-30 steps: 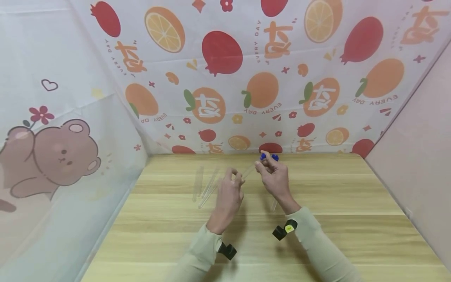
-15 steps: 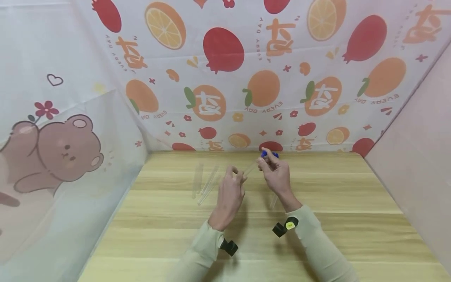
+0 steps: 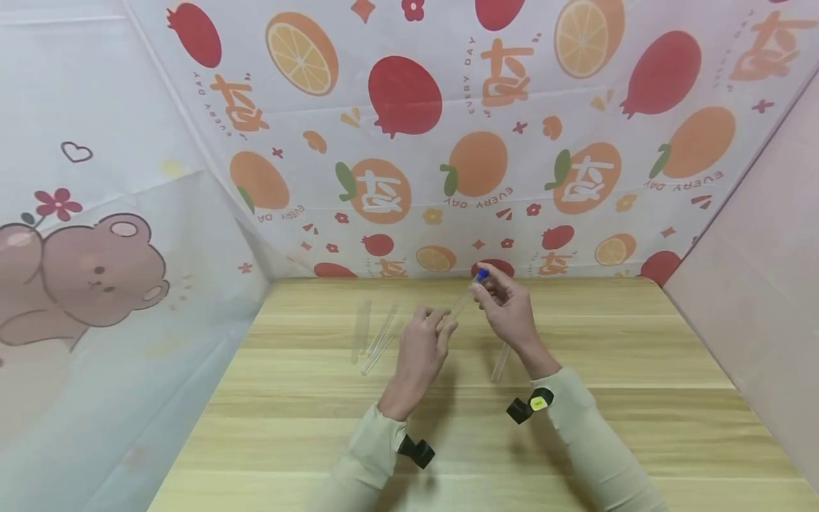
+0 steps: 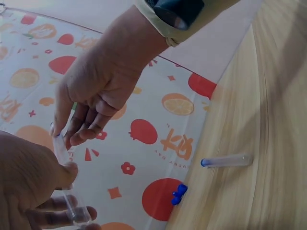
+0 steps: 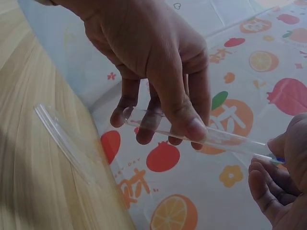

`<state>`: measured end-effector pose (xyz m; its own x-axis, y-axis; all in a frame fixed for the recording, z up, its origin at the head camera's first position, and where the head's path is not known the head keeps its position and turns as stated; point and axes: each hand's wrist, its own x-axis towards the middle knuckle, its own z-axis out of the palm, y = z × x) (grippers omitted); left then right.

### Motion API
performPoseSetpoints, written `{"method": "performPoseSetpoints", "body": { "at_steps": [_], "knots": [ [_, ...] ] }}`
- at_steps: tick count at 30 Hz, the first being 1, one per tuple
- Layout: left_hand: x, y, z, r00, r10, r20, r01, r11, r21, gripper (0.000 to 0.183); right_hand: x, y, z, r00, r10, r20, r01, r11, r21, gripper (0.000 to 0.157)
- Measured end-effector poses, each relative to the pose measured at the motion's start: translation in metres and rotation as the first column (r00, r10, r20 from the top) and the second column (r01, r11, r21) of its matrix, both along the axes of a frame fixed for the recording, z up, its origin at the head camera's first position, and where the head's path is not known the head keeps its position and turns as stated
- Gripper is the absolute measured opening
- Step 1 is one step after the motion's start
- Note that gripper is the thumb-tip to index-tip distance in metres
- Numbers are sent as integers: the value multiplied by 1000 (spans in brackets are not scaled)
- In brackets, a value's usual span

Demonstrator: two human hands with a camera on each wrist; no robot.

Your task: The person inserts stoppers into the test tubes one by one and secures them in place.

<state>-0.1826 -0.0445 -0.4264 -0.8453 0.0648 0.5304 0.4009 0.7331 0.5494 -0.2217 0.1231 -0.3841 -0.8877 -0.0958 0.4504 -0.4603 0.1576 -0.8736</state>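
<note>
In the head view my left hand [image 3: 419, 355] holds a clear test tube [image 3: 462, 304], tilted up to the right. The right wrist view shows the left thumb pressing the tube against the fingers, its rounded end at the left. My right hand [image 3: 512, 316] pinches a blue cap [image 3: 483, 273] at the tube's upper end. In the right wrist view the right fingertips mostly cover that cap. Beneath the right hand, a tube with a blue cap [image 4: 230, 161] lies on the table, its cap hidden in the head view.
Several clear tubes [image 3: 382, 341] lie side by side on the wooden table [image 3: 307, 427], left of the hands. A few loose blue caps [image 4: 179, 194] sit by the table's back edge, near the fruit-print cloth [image 3: 409, 178]. A bear-print cloth [image 3: 96, 284] hangs at the left.
My right hand has turned and shifted slightly right, and the blue cap in its fingers now lines up with the tube's end. The loose caps have become hidden behind it in the head view.
</note>
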Motion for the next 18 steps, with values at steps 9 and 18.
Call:
{"method": "performPoseSetpoints", "body": {
  "at_steps": [9, 18],
  "knots": [
    [6, -2, -2, 994, -100, 40, 97, 993, 63, 28, -1, 5, 2, 1000, 2, -9, -2, 1000, 12, 41],
    [14, -5, -7, 980, -168, 106, 161, 984, 73, 41, -6, 10, 0, 997, -11, 76, 8, 999, 42, 41]
  ]
}}
